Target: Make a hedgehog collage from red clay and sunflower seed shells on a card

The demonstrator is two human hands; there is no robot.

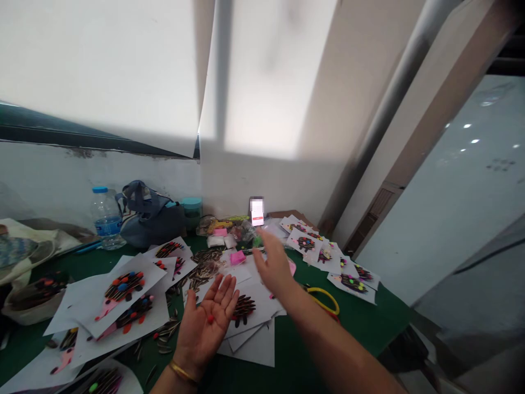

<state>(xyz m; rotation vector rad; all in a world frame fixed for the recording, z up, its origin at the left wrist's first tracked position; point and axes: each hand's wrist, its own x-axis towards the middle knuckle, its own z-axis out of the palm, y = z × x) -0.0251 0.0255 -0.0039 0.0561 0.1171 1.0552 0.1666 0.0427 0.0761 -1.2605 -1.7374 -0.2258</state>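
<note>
On the upturned palm of my left hand (209, 320) rests a small red pompom (210, 318); the fingers are stretched out. My right hand (274, 265) is raised over the far side of the paper, slightly blurred, with thumb and fingers apart and no object visible in it. Just beyond its fingertips is a green item (257, 241) in clear plastic. Beside my left hand, partly hidden by it, a sheet bears a hedgehog picture with seed spines (245, 309). A pink block (237, 258) and a heap of striped seeds (207, 262) lie farther back.
Hedgehog sheets with coloured dots (127, 284) overlap at left; more finished-looking sheets (307, 243) lie at right. Yellow-handled scissors (326, 298) sit near my right forearm. Along the wall stand a water bottle (106, 219), a blue bag (151, 219) and a lit phone (257, 210).
</note>
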